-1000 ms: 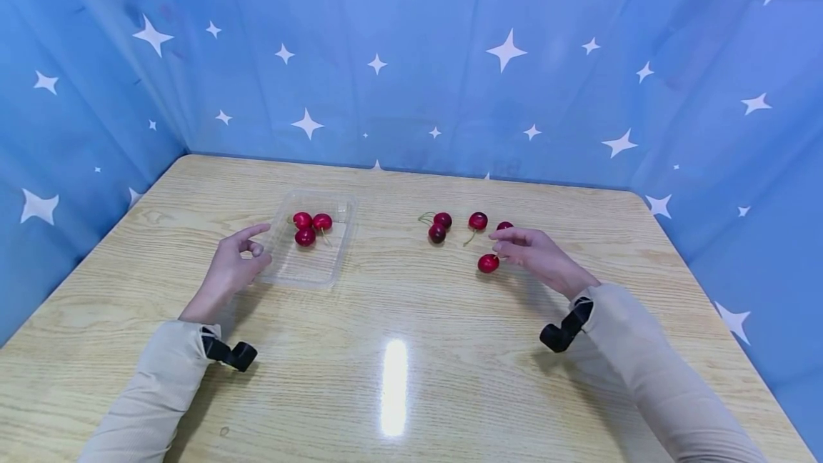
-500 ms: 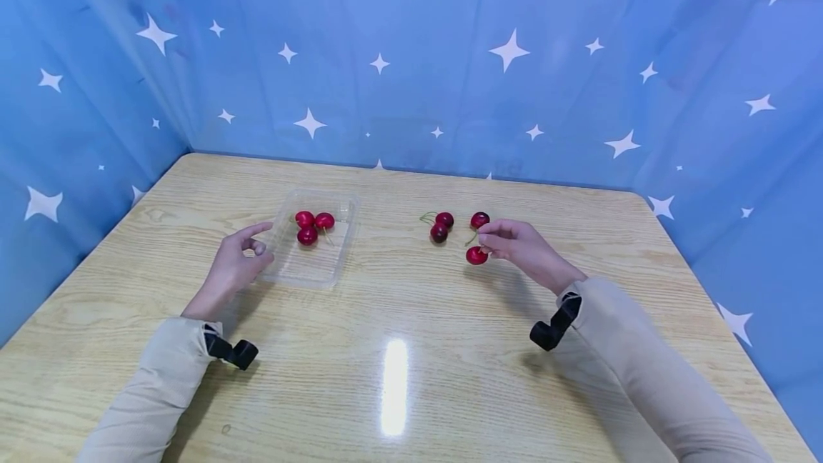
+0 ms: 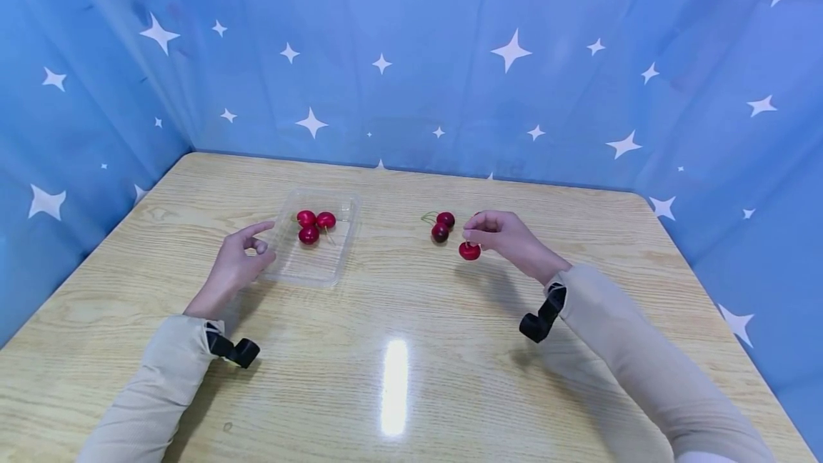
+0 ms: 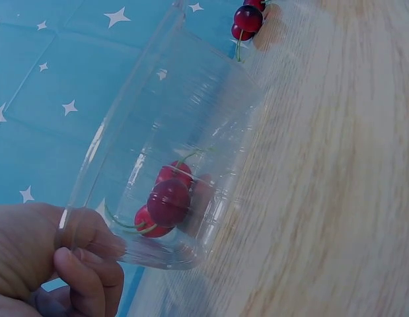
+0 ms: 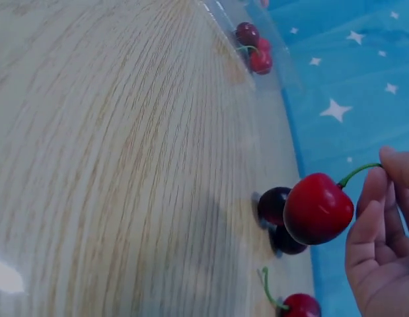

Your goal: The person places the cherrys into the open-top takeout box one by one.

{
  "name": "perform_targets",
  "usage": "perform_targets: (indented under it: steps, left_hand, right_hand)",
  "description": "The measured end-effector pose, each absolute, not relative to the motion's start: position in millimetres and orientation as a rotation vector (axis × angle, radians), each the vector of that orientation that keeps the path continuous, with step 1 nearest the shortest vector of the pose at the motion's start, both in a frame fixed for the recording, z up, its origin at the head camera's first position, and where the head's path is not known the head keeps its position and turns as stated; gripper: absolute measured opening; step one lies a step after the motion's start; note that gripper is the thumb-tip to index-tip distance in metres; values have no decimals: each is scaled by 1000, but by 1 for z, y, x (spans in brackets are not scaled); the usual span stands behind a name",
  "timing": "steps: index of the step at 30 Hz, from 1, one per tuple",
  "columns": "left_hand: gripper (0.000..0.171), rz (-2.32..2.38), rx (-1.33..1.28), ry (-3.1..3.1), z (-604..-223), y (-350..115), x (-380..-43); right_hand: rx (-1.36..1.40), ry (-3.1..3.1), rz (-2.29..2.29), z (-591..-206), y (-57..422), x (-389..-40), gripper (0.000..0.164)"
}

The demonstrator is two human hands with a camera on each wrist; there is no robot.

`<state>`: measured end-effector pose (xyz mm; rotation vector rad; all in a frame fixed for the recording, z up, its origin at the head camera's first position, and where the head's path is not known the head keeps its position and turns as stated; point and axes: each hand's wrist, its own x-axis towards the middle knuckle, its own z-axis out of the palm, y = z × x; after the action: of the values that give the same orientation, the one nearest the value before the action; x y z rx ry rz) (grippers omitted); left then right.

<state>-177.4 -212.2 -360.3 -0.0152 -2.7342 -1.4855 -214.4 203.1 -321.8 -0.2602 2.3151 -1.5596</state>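
Note:
My left hand [image 3: 236,266] holds the left rim of a clear plastic container [image 3: 308,281]. In the left wrist view its fingers [image 4: 85,281] are curled at the container's corner. Three red cherries [image 3: 309,235] with stems lie together inside. My right hand [image 3: 504,238] pinches the green stem [image 5: 357,173] of a bright red cherry [image 5: 318,209] between thumb and fingers. That cherry hangs above the table, its shadow below it. Just left of the right hand lie two dark cherries [image 3: 440,232]; another cherry [image 5: 300,306] with its stem shows in the right wrist view, mostly covered by the hand in the head view.
The light wood table [image 3: 321,370] carries a bright light reflection near its front. A blue curtain [image 3: 411,91] with white stars hangs behind and at both sides. Both wrists wear a black camera mount [image 3: 543,314] over beige sleeves.
My right hand has moved left and slightly away from me, with the cherry hanging from its stem. The left hand stays at the container.

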Motion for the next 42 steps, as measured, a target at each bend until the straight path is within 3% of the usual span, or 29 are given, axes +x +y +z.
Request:
perform_targets:
  steps: [25, 42]
  left_hand:
    - [51, -1461, -38, -2710, -362, -212, -178]
    - [53, -1487, -22, -2715, -362, -212, -178]
  right_hand:
    - [-484, 2301, -1553, -305, 134, -231, 17]
    - [-592, 2323, -1555, -300, 66, -237, 14]
